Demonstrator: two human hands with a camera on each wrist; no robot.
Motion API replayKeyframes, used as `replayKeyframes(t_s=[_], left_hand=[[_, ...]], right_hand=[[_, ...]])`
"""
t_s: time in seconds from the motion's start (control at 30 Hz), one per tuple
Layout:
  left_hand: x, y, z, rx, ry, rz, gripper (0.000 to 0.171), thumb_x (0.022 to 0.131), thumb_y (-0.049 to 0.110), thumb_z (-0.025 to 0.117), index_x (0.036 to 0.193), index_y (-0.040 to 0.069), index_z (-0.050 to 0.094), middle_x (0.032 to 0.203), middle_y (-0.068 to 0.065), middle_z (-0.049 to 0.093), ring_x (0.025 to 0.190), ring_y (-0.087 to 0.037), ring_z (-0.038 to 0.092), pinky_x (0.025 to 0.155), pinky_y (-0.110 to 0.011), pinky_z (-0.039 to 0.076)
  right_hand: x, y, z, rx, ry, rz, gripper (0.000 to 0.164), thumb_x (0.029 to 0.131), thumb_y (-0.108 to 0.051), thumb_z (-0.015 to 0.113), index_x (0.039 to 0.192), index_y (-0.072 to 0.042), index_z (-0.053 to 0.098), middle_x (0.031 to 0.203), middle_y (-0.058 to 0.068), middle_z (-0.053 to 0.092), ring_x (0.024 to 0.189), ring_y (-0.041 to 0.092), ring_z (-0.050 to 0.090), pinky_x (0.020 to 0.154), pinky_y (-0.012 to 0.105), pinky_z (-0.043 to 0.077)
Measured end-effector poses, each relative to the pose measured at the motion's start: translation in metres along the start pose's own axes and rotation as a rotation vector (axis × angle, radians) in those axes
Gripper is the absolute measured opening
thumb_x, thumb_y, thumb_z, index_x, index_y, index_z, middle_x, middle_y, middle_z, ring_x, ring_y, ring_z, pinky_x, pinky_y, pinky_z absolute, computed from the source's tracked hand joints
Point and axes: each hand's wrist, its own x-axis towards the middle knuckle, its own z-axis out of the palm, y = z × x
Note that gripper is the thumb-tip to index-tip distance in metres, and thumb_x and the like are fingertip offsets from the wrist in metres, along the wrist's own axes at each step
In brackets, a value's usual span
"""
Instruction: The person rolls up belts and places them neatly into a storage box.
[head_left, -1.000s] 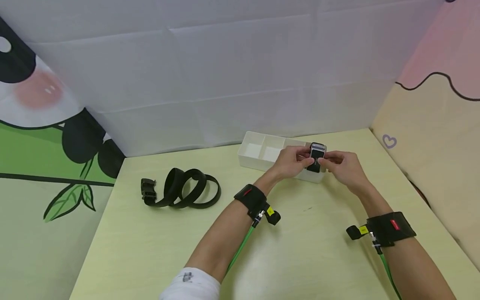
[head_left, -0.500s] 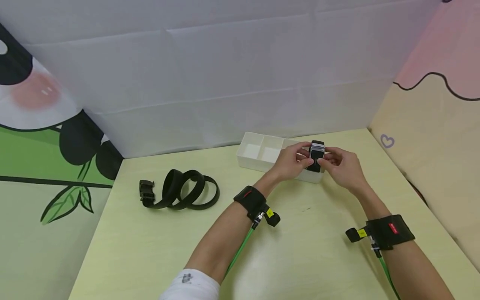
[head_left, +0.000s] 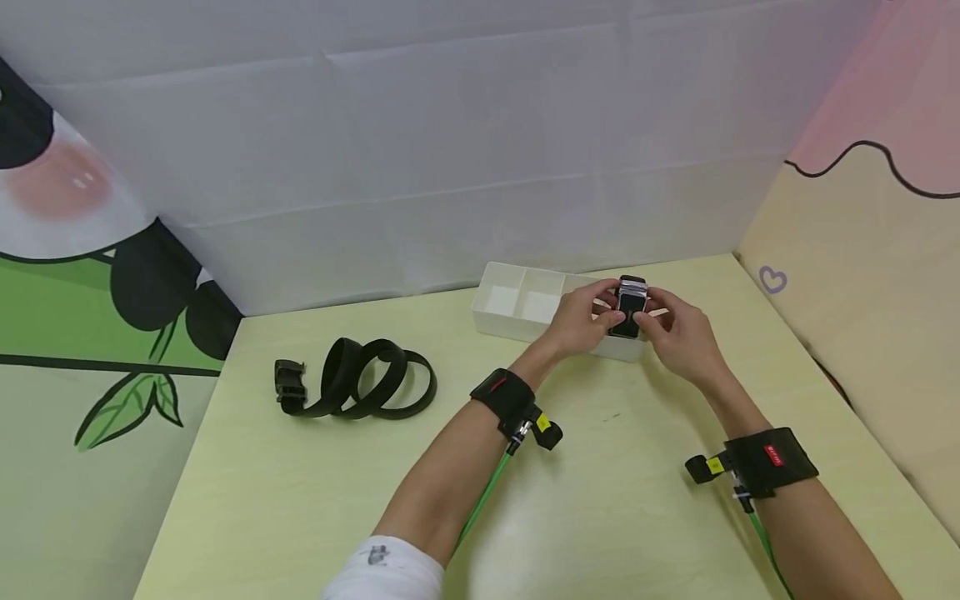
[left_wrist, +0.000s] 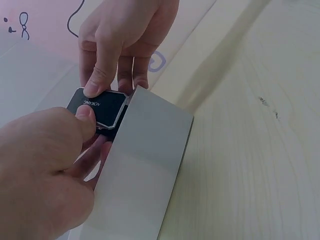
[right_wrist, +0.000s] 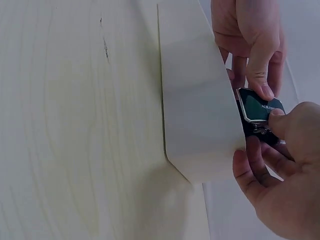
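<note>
Over the right end of a white divided box [head_left: 498, 325], both hands hold a belt buckle [head_left: 628, 312], black-faced with a silver frame. In the left wrist view the buckle [left_wrist: 102, 107] shows the letters AOKANG. My left hand [head_left: 579, 323] grips its left side, thumb pressed on the face. From the opposite side my right hand [head_left: 681, 337] pinches it, thumb also on the face. A dark part shows behind the buckle [right_wrist: 260, 106] in the right wrist view, mostly hidden by fingers and the box wall.
Left on the pale wooden table [head_left: 600, 500] lies a loosely coiled black belt [head_left: 382, 392], its own buckle [head_left: 289, 383] at the left end. A white cloth wall [head_left: 450, 167] stands right behind the box. Green cables [head_left: 480, 508] run from the wrist straps.
The buckle has risen slightly, and the index fingers sit higher along its sides. Both hands keep their hold. The coiled belt and the box stay in place.
</note>
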Motion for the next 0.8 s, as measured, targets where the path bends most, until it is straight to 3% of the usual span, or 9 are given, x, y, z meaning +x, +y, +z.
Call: replayKeyframes(t_s=[0.03,0.13,0.2,0.47,0.6,0.8], left_hand=[[0.000,0.000,0.000,0.001,0.004,-0.001,0.054,0.112,0.009,0.070,0.164,0.008,0.057,0.134,-0.016,0.076,0.118,-0.030,0.079,0.087,-0.018,0.063],[0.000,0.000,0.002,0.008,0.016,-0.005,0.054,0.111,0.008,0.070,0.164,0.008,0.057,0.134,-0.016,0.076,0.117,-0.029,0.080,0.086,-0.018,0.063],[0.000,0.000,0.004,0.011,0.023,-0.012,0.054,0.111,0.007,0.071,0.163,0.009,0.057,0.133,-0.015,0.076,0.118,-0.029,0.080,0.086,-0.019,0.063],[0.000,-0.001,0.004,0.075,0.020,-0.025,0.055,0.108,0.009,0.075,0.160,0.010,0.058,0.132,-0.012,0.078,0.123,-0.026,0.081,0.093,-0.022,0.063],[-0.001,-0.003,0.000,0.061,0.002,-0.030,0.055,0.106,0.010,0.078,0.158,0.009,0.060,0.131,-0.013,0.080,0.120,-0.025,0.081,0.092,-0.023,0.062],[-0.001,-0.005,-0.006,0.019,-0.031,-0.045,0.056,0.107,0.014,0.078,0.160,0.008,0.060,0.132,-0.013,0.080,0.119,-0.024,0.080,0.089,-0.021,0.061]], right_hand=[[0.000,0.000,0.001,-0.004,0.002,0.000,0.056,0.116,-0.022,0.065,0.164,0.004,0.051,0.128,0.025,0.070,0.095,0.023,0.075,0.069,0.016,0.051],[-0.001,0.000,0.003,-0.012,0.014,-0.002,0.056,0.116,-0.020,0.065,0.164,0.004,0.051,0.129,0.026,0.070,0.104,0.041,0.076,0.070,0.014,0.050],[-0.001,0.001,0.004,-0.020,0.020,0.001,0.055,0.115,-0.019,0.065,0.164,0.004,0.052,0.129,0.026,0.070,0.105,0.042,0.076,0.071,0.014,0.050],[0.001,0.004,0.008,-0.014,0.020,0.031,0.055,0.112,-0.015,0.069,0.161,0.006,0.053,0.127,0.027,0.072,0.101,0.032,0.072,0.073,0.012,0.051],[0.001,0.004,0.006,0.011,-0.010,0.042,0.057,0.111,-0.014,0.072,0.160,0.007,0.053,0.125,0.028,0.073,0.098,0.022,0.070,0.075,0.007,0.052],[0.004,0.005,-0.001,0.037,-0.063,0.053,0.059,0.112,-0.019,0.071,0.162,0.006,0.052,0.127,0.028,0.074,0.091,0.003,0.067,0.072,0.014,0.058]])
